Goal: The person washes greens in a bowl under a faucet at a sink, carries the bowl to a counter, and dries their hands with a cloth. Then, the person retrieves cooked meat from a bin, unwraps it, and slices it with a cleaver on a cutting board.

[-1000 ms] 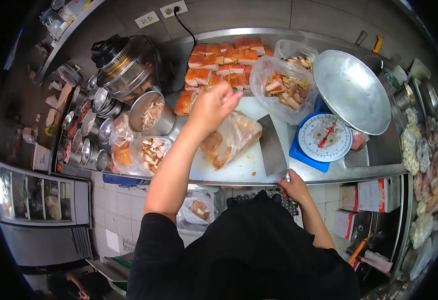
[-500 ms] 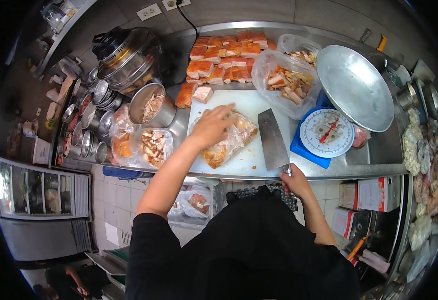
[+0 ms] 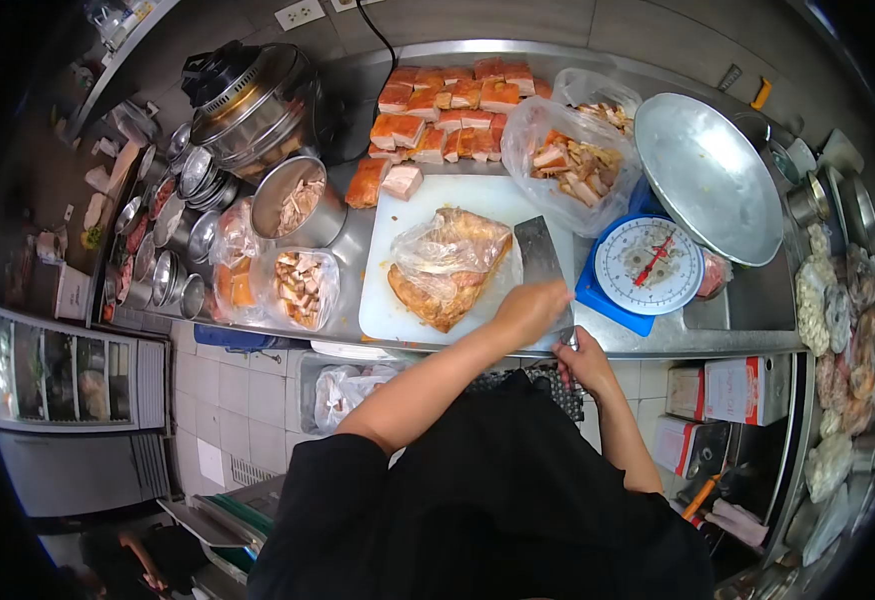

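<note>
A slab of cooked meat (image 3: pixel 448 290) with clear plastic wrap (image 3: pixel 438 245) clinging to its top lies on the white cutting board (image 3: pixel 383 310). To its right, a wide cleaver (image 3: pixel 541 250) has its blade pointing away from me. My right hand (image 3: pixel 586 362) is closed around the cleaver's handle at the counter's front edge. Over the lower blade, just ahead of the handle, is my left hand (image 3: pixel 533 312) with curled fingers; whether it grips the blade or something else is hidden. A pale meat block (image 3: pixel 402 181) rests at the board's far left corner.
Rows of orange-skinned meat blocks (image 3: pixel 458 95) line the back. A bag of meat pieces (image 3: pixel 578 170) and a blue scale (image 3: pixel 613 310) with a metal pan (image 3: pixel 708 175) stand right. At left are a steel pot (image 3: pixel 303 205) and a bag of chopped meat (image 3: pixel 303 290).
My left hand has left the wrapped meat and moved right and toward me, over the cleaver's lower blade. My right hand stays on the handle. The view has shifted slightly.
</note>
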The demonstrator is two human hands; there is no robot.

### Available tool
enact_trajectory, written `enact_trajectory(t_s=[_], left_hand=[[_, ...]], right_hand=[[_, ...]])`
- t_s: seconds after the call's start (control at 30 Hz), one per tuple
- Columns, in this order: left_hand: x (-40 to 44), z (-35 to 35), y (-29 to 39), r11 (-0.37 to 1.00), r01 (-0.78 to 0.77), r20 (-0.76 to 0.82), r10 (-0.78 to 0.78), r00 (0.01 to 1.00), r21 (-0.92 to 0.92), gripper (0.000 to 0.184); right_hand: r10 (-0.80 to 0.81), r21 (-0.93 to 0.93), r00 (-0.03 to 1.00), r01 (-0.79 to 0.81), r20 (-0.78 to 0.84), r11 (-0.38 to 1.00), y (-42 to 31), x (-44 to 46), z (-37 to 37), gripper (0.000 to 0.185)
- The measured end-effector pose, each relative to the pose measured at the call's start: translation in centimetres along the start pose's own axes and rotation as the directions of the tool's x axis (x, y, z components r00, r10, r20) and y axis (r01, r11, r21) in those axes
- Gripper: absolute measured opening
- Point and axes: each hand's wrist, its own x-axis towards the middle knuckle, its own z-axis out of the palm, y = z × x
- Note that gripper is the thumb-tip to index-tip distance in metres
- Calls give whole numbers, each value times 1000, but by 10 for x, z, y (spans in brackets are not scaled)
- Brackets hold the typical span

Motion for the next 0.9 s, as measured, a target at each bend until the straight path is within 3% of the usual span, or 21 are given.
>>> enact_trajectory(t_s=[0.1, 0.17, 0.27, 0.33, 0.37, 0.4, 0.43, 0.47, 0.5, 0.57, 0.63, 0.67, 0.77, 0.8, 0.83, 0.9], left_hand=[[-42, -28, 4, 1000, -13, 17, 13, 1000, 14, 29], [-76, -59, -5, 968, 244, -50, -247, 968, -66, 29], [-132, -99, -22, 891, 384, -324, -447, 834, -241, 21], [-163, -114, -37, 842, 455, -393, -538, 746, -289, 19], [-172, -121, -37, 869, 486, -546, -451, 706, -89, 22], [-181, -124, -37, 842, 529, -666, -332, 668, 111, 28], [-188, -123, -39, 832, 545, -677, -343, 651, 102, 28], [-195, -119, -44, 768, 639, -682, -450, 576, 33, 36], [-203, -113, -53, 695, 718, -678, -545, 494, -36, 44], [-219, -98, -84, 663, 748, -684, -528, 503, 38, 48], [-214, -99, -84, 499, 838, -228, -862, 453, -223, 55], [-214, -102, -83, 499, 836, -233, -862, 451, -229, 55], [-194, -127, -55, 234, 701, 88, -916, 390, -674, 37], [-190, -136, -59, 241, 604, 161, -831, 533, -760, 26], [-170, -145, -51, 249, 602, 158, -826, 541, -759, 26], [-111, -175, -8, 494, 475, 6, -688, 726, -728, 23]], right_hand=[[-1, 14, 1000, 1, 1, 1000, -2, -1, 0, 17], [3, 18, 1000, -3, 6, 1000, -2, -1, 1, 17], [9, -21, 1000, -9, 7, 1000, -3, -3, 2, 16], [-40, -156, 998, 32, -53, 987, -7, -3, 6, 16], [-33, -171, 999, 27, -32, 985, -9, -4, 7, 16], [-94, -326, 993, 65, -72, 943, -11, -4, 8, 21], [-166, -473, 981, 99, -102, 875, -12, -4, 7, 26], [-244, -589, 967, 153, -77, 793, -13, -1, 5, 31], [-245, -597, 968, 160, -63, 786, -25, -4, 8, 31], [-317, -726, 948, 238, 29, 645, -58, -17, 17, 31], [-360, -775, 929, 292, 89, 561, -64, -15, 21, 30], [-396, -811, 907, 337, 143, 479, -67, -15, 22, 30], [-347, -799, 927, 312, 138, 514, -71, -13, 22, 29], [-355, -800, 926, 311, 132, 513, -70, -13, 23, 29], [-357, -779, 926, 310, 119, 545, -68, -13, 24, 30], [-374, -754, 922, 316, 101, 575, -63, -8, 22, 30]])
